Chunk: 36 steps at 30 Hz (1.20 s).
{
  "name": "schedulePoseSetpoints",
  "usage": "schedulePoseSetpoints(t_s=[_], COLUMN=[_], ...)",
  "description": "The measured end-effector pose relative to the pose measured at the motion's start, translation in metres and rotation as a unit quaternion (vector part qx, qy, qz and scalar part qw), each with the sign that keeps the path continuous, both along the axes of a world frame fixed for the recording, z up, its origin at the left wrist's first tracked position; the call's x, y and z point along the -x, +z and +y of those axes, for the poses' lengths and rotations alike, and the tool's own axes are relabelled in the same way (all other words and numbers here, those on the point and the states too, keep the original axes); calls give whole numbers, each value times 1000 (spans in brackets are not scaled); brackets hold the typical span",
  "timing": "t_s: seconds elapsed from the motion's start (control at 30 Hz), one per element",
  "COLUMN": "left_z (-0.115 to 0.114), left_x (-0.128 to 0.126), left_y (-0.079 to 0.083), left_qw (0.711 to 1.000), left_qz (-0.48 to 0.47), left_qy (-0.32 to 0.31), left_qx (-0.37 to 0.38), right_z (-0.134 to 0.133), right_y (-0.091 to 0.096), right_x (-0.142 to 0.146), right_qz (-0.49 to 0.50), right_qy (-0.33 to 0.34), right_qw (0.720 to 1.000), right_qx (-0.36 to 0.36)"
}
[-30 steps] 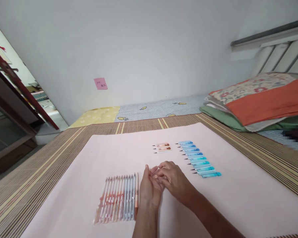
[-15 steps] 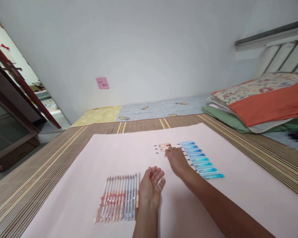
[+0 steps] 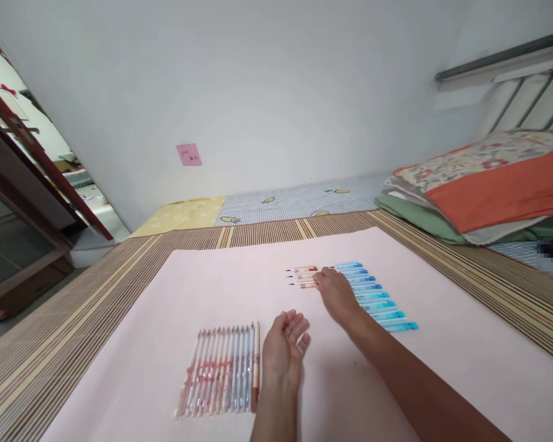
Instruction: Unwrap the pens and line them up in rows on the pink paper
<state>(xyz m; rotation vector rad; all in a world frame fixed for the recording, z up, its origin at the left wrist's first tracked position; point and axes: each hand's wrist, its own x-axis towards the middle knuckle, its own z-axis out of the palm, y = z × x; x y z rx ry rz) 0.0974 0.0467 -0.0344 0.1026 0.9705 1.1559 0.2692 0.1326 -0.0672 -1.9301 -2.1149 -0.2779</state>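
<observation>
My left hand (image 3: 286,344) hovers half-curled over the pink sheet, palm turned up and sideways, fingers apart and nothing in it. Just left of it lies a row of clear gel pens (image 3: 219,368), side by side with tips pointing away. An orange-brown pen (image 3: 256,368) closes that row on its right. Farther up the sheet, my right hand (image 3: 336,294) has its fingers drawn together at the right end of the lowest of three orange-brown pens (image 3: 308,285). Right of these, a column of blue and turquoise pens (image 3: 382,305) is partly covered by that hand.
The pink sheet (image 3: 166,319) lies on a striped mat (image 3: 120,276) over a bed. Folded bedding with an orange band (image 3: 507,190) is piled at the right. A pink note (image 3: 188,155) sticks to the wall. A doorway (image 3: 85,178) opens at the left.
My right hand has slid slightly to the right, uncovering more of the lowest orange-brown pen. The pens stay in place. My left hand has barely moved.
</observation>
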Motion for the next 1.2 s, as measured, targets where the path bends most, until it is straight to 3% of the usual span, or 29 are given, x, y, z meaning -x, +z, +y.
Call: schedulePoseSetpoints(t_s=[0.13, 0.7, 0.8, 0.97, 1.2], left_z=[-1, -2, -2, -2, 0], left_x=[-1, -2, -3, -3, -3], left_y=[1, 0, -1, -2, -2], left_qw=[1000, 1000, 1000, 1000, 1000], left_qz=[2, -2, 0, 0, 0], left_qy=[-6, -15, -13, -17, -18], left_qx=[1, -5, -4, -4, -4], right_z=[3, 5, 5, 8, 11], right_y=[-4, -7, -3, -1, -4], right_x=[-2, 4, -1, -17, -20], right_qz=[-2, 4, 42, 152, 157], right_qy=[-2, 16, -23, -131, -137], right_qw=[1000, 1000, 999, 977, 974], right_qx=[23, 7, 7, 77, 93])
